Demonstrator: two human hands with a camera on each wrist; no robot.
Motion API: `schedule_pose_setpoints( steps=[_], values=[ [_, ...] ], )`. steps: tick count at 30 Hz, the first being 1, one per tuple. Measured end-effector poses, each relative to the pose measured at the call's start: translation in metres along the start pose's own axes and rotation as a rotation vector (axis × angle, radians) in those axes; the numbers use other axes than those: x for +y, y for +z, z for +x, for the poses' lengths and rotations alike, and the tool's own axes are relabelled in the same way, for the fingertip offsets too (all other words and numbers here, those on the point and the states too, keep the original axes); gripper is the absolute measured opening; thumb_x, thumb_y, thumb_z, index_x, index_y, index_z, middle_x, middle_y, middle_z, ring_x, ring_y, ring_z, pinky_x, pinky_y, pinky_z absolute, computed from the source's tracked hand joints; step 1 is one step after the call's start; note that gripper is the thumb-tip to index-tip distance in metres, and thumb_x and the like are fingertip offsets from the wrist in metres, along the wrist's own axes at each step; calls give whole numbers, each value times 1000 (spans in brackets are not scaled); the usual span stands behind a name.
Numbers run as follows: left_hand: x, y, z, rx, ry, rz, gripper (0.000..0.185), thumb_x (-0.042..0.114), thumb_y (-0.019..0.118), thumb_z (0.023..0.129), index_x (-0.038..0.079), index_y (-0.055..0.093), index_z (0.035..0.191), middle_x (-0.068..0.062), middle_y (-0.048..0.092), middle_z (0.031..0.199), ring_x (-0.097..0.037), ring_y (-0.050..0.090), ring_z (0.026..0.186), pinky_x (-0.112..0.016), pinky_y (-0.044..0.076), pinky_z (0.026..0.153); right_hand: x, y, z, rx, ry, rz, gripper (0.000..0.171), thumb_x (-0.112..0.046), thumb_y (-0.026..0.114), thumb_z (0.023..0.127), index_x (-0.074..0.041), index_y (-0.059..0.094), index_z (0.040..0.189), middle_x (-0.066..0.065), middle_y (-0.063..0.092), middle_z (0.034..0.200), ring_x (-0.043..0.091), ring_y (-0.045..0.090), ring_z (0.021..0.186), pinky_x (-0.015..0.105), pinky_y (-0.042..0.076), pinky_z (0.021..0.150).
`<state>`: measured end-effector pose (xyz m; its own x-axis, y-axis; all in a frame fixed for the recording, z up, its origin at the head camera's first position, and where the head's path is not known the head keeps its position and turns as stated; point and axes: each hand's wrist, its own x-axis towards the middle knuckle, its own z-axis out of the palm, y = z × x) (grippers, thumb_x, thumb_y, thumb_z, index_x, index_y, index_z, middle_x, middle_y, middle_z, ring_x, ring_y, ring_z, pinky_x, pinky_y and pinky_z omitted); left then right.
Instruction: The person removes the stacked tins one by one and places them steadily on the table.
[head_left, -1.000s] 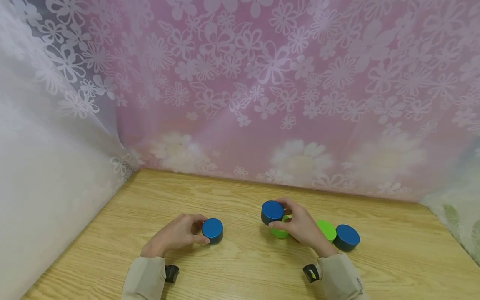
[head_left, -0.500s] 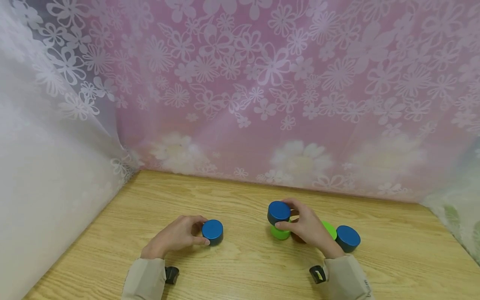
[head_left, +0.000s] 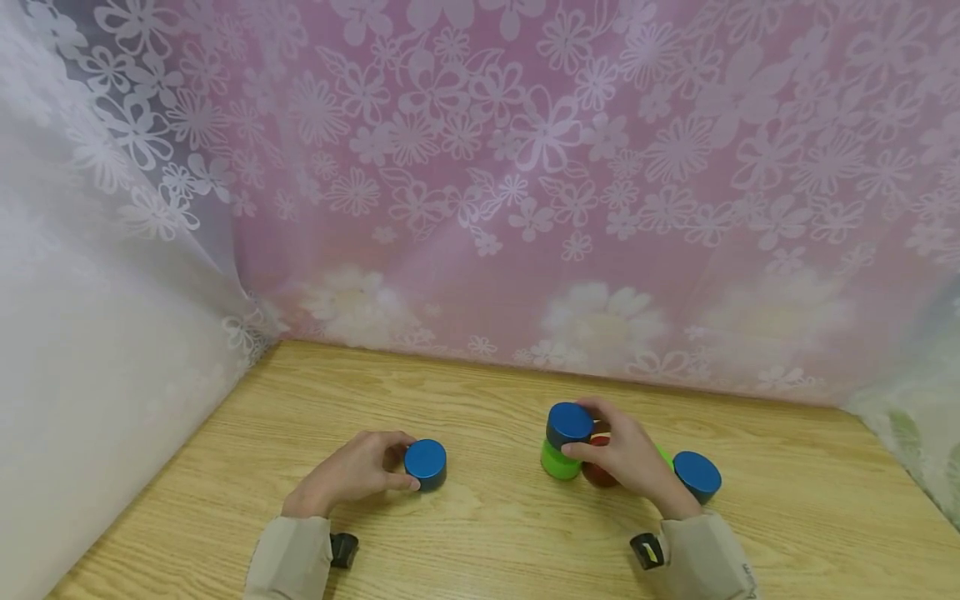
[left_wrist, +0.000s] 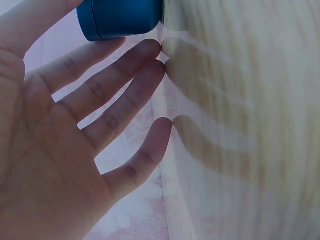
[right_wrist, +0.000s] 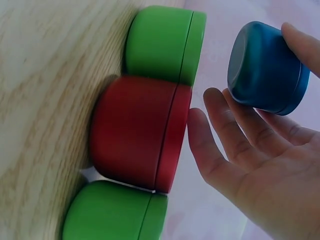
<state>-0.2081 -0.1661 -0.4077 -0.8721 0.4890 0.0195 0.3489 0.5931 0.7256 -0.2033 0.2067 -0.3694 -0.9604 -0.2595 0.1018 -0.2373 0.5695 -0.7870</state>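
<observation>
While both hands work low over the near half of the bench, the scene sorts out like this:

Right hand: the right hand has its fingers and thumb curled round a blue tin, gripping it by its side wall so its flat base can hang level above the others.

Held tin's place: it sits over a green tin, right of the bench's middle; from the wrist view it looks a little apart from that tin, though the head view cannot settle whether they touch.

Cluster: a red tin stands between that green tin and a second green tin, their sides touching, packed in one row.

Right end: another blue tin stands just beyond the row, toward the bench's right edge.

Left hand: the left hand rests on the bench left of the middle, fingers long and relaxed, tips laid against the side of a lone blue tin, steadying rather than gripping it.

Contents: every tin has its lid on, so what is inside cannot be told.
</observation>
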Motion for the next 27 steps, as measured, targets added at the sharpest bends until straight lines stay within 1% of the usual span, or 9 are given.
schedule_pose_setpoints(
  steps=[5,10,17,21,27],
  values=[
    [-1,0,0,-1,-2,2,49,22,86,84,1,67,124,1,70,105,-15,65,92,-33,53,81,2,-3,-1,11,8,-18,67,-19,80,89,9,47,141,25,58,131,40,61,113,52,53,92],
    [-2,0,0,0,3,9,50,23,86,84,0,67,124,0,70,106,-16,65,92,-35,53,81,4,-6,-3,12,4,-36,68,-20,81,89,9,47,141,26,58,131,40,61,112,53,53,91],
    [-2,0,0,1,4,8,49,23,86,85,1,67,124,0,70,106,-16,65,92,-35,53,82,8,-13,-7,13,19,-49,70,-22,80,90,8,46,143,25,58,131,39,61,111,47,55,86],
    [-2,0,-1,3,2,10,48,23,86,85,1,68,124,0,70,106,-16,65,92,-36,53,82,10,-18,-9,13,13,-58,70,-21,80,90,9,45,143,27,58,130,40,61,109,47,55,84],
    [0,0,0,0,4,16,49,23,85,85,1,68,124,1,70,105,-15,64,92,-36,53,81,15,-25,-12,21,30,-57,71,-20,79,91,10,43,144,28,56,131,40,61,109,46,56,82]
  ],
)
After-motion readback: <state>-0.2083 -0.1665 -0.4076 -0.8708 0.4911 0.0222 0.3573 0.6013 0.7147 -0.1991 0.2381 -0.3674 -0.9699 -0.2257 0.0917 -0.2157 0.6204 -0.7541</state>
